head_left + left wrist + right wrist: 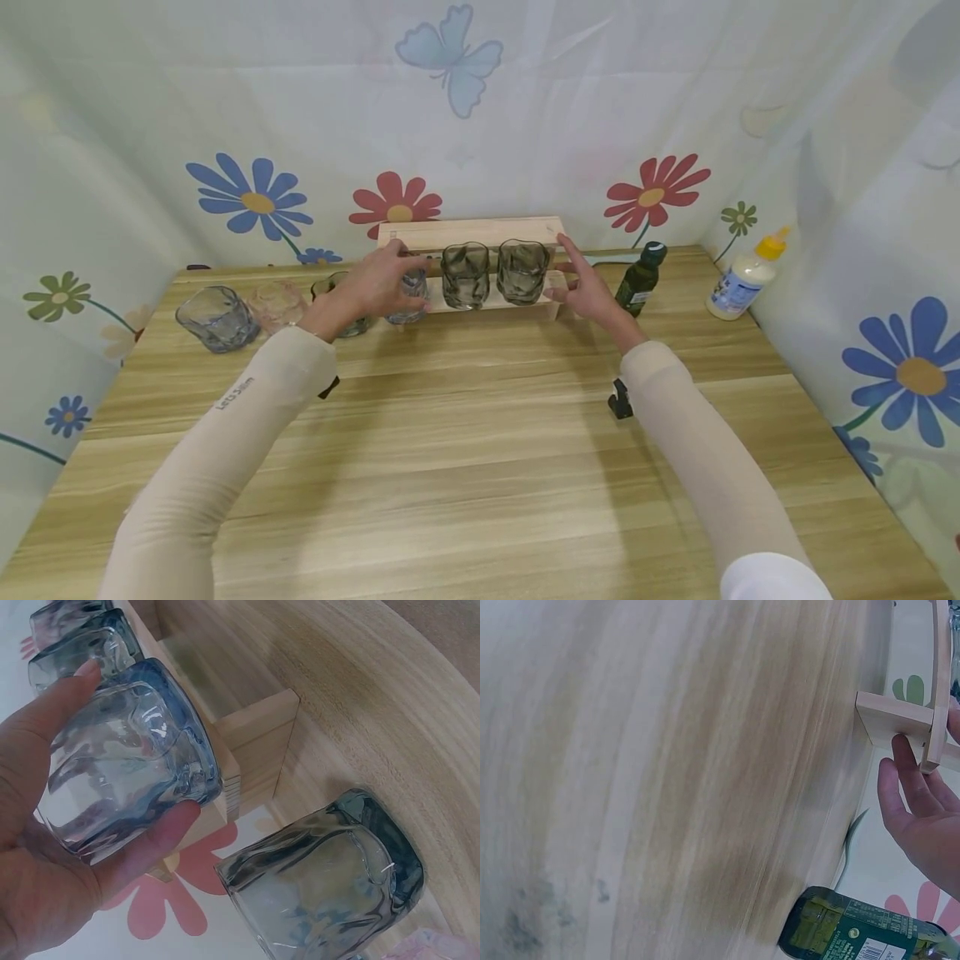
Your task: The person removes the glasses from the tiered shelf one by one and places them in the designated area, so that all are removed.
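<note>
In my left hand (381, 282) (45, 825) is a bluish clear glass (407, 292) (135, 757), gripped between thumb and fingers at the left end of a wooden rack (472, 232) (262, 727). Two grey glasses (466, 275) (522, 272) stand on the rack's lower board, right of it. My right hand (588, 292) (922, 817) touches the rack's right end with its fingers, holding that end in the right wrist view. A dark glass (351, 321) (330, 877) is on the table beside the rack, partly behind my left hand and wrist in the head view.
Farther left stand a pinkish glass (277, 307) and a bluish glass (217, 318). Right of the rack are a dark green bottle (641, 279) (855, 930) and a white bottle with a yellow cap (742, 279). A small black object (620, 400) lies beside my right sleeve.
</note>
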`<state>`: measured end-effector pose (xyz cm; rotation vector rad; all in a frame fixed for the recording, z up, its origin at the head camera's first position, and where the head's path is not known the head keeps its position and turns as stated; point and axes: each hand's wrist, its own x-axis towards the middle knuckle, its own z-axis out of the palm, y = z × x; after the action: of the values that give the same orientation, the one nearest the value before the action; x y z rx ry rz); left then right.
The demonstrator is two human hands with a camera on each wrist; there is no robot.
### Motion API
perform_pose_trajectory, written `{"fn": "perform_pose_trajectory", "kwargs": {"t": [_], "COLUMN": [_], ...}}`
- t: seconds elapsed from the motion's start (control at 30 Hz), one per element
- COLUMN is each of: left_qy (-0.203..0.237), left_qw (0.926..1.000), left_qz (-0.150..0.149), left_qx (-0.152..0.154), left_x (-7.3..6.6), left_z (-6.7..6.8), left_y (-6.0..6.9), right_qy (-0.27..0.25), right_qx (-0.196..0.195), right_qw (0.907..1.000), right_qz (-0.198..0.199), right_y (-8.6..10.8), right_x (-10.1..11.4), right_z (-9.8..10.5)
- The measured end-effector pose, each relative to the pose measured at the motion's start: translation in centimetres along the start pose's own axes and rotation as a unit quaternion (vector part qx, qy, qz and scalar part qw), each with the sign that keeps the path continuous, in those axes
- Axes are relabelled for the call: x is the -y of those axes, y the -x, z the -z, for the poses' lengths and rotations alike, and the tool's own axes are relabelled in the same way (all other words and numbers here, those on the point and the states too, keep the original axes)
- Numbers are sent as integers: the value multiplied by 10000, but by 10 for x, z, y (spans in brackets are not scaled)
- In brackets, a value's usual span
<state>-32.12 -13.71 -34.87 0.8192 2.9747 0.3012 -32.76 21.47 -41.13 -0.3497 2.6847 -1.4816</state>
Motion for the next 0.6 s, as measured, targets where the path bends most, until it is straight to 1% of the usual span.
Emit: {"fn": "perform_pose_trajectory", "kwargs": {"t": [0.3,0.53,0.6], "left_qy": [60,-89,-131], "left_qw": [9997,9995,9992], "left_qz": [-186,-224,-278], "left_qx": [-108,-218,-267], "left_x": [2,1,0], "left_z": [0,0,1], "left_y": [5,12,15], "right_qy": [-160,-167,-170], "right_qx": [69,56,62], "right_qw": [9998,9998,9998], "right_qz": [40,52,72], "right_y": [-1,-2,-2], "right_x": [-3,-3,-3], "right_z": [0,-1,-1]}}
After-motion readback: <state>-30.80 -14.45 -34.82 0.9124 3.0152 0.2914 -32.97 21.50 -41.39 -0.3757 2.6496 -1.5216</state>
